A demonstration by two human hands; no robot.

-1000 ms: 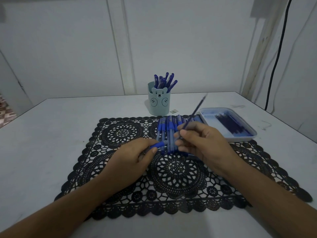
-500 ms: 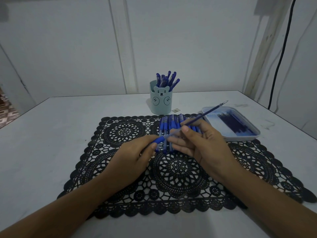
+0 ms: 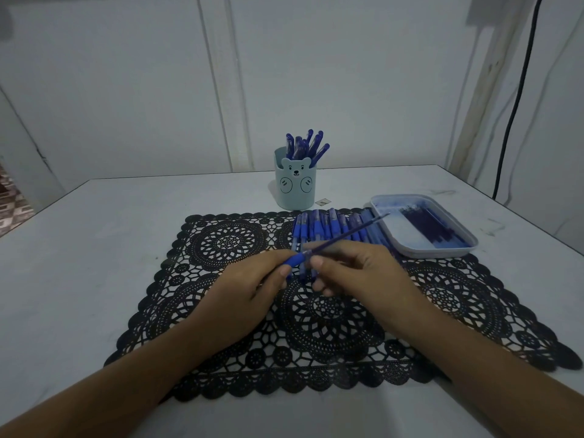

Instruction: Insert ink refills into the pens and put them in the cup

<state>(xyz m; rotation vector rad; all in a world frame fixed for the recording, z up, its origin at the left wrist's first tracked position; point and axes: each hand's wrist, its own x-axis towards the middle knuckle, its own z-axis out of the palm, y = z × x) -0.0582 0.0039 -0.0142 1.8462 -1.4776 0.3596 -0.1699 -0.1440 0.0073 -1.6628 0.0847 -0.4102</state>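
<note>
Over the middle of the black lace mat (image 3: 316, 330), the left hand (image 3: 246, 292) grips a blue pen barrel (image 3: 295, 259) in curled fingers. The right hand (image 3: 363, 273) pinches a thin ink refill (image 3: 347, 233), near end at the barrel's mouth, tip slanting toward the mat's far right corner. A row of pens (image 3: 328, 226) lies along the mat's far edge, the bear-faced cup (image 3: 295, 188) of pens stands just beyond it, and the tray (image 3: 442, 251) of refills sits at that far right corner.
</note>
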